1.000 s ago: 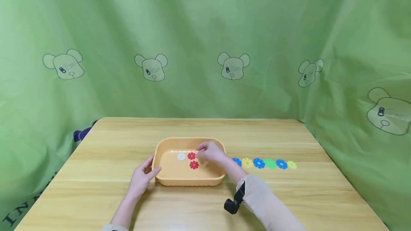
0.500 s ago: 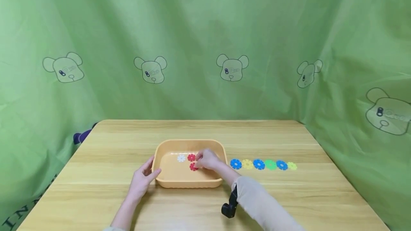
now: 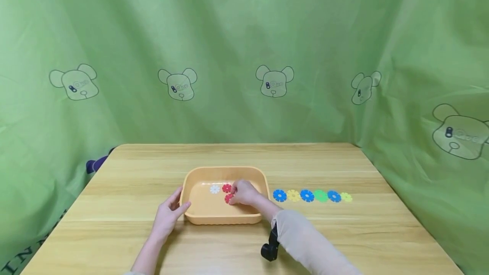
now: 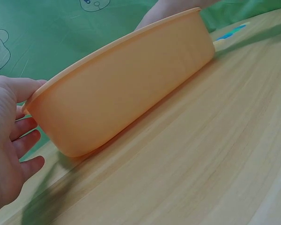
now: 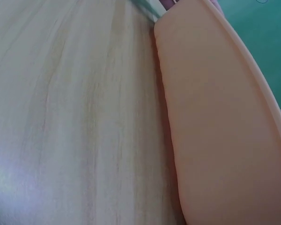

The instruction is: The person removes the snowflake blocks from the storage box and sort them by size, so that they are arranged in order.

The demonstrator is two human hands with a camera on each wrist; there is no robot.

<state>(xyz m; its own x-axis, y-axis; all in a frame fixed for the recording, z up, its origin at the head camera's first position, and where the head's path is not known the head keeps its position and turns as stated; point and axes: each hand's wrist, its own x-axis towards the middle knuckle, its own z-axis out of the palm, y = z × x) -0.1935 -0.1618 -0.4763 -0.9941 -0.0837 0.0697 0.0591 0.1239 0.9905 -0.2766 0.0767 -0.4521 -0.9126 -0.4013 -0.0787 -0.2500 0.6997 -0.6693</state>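
Note:
An orange plastic basin (image 3: 206,209) stands on the table. My left hand (image 3: 166,219) grips its left end, thumb over the rim and the other fingers outside, as the left wrist view also shows. Inside the basin lie a white snowflake disc (image 3: 214,189), a red snowflake disc (image 3: 226,188) and a second red snowflake disc (image 3: 228,199) nearer the front. My right hand (image 3: 245,192) reaches over the right wall, its bent fingertips at the nearer red disc and covering its right part. Whether they pinch it is hidden. The basin wall blocks the right wrist view.
Right of the basin runs a row of snowflake discs on the wooden table (image 3: 324,232), from a blue disc (image 3: 279,195) to a small yellow-green disc (image 3: 346,197). A green curtain (image 3: 225,24) with bear-head prints hangs behind and at both sides.
My right hand has come down and slightly toward me inside the basin, from beside the farther red disc to the nearer one. The left hand keeps its hold on the rim.

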